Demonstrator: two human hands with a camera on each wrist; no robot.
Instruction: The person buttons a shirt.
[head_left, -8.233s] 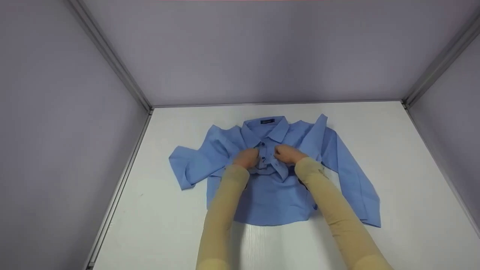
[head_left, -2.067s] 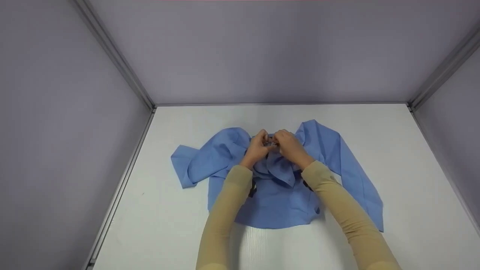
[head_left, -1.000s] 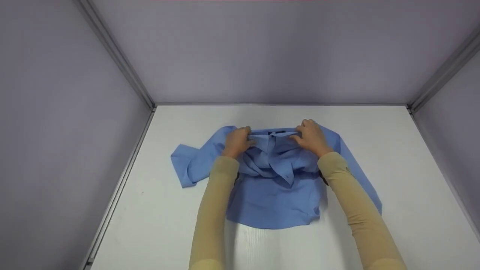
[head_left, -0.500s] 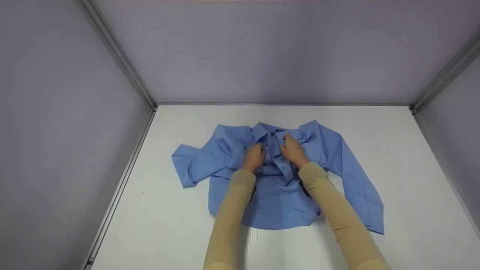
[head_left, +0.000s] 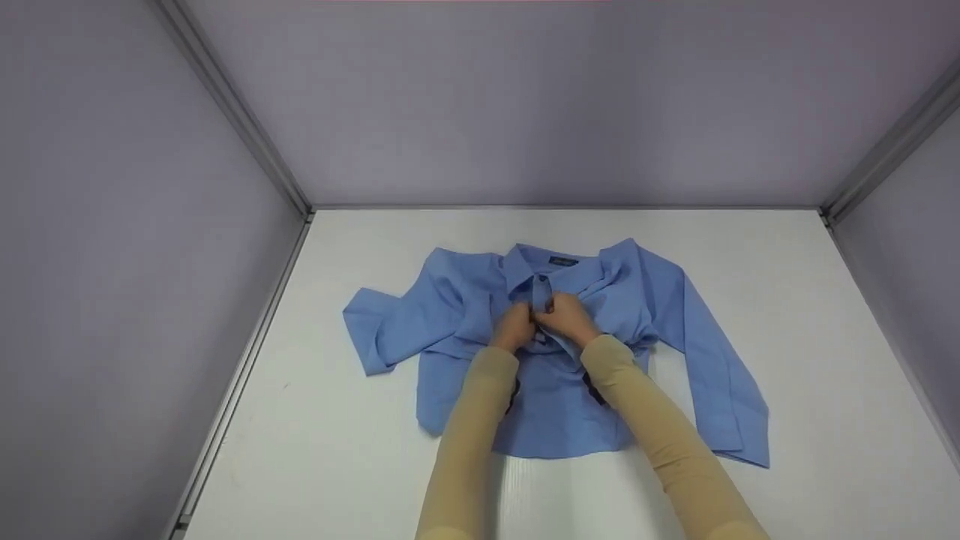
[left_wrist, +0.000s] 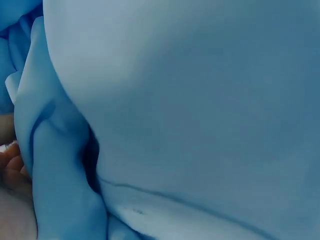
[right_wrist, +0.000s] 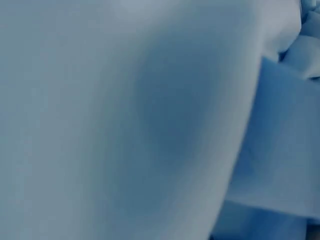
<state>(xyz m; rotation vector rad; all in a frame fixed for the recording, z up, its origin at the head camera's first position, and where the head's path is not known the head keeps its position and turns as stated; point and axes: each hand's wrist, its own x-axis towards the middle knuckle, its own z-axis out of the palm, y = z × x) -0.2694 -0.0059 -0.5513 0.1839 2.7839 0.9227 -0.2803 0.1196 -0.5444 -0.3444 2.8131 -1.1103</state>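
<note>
A light blue button-up shirt (head_left: 450,300) lies front up, its collar (head_left: 517,268) toward the back wall and a dark label (head_left: 563,261) inside the neck. A dark button (head_left: 541,278) shows at the top of the placket. Just below it, my left hand (head_left: 515,327) and right hand (head_left: 568,319) meet, fingers curled, pinching the placket from either side. The fingertips are partly hidden in the cloth. In the left wrist view, curled fingers (left_wrist: 14,162) peek out past a fold of the shirt; blue cloth fills nearly all of the right wrist view.
The shirt rests on a white table (head_left: 315,450) enclosed by grey panels (head_left: 480,105) at the back and both sides. One sleeve (head_left: 375,330) is bent out to the left; the other sleeve (head_left: 720,375) runs down the right. The hem (head_left: 555,450) spreads between the forearms.
From the top of the collar, where they gripped it wide apart a second ago, my hands have come down and together on the placket. The collar has fallen back, baring the label.
</note>
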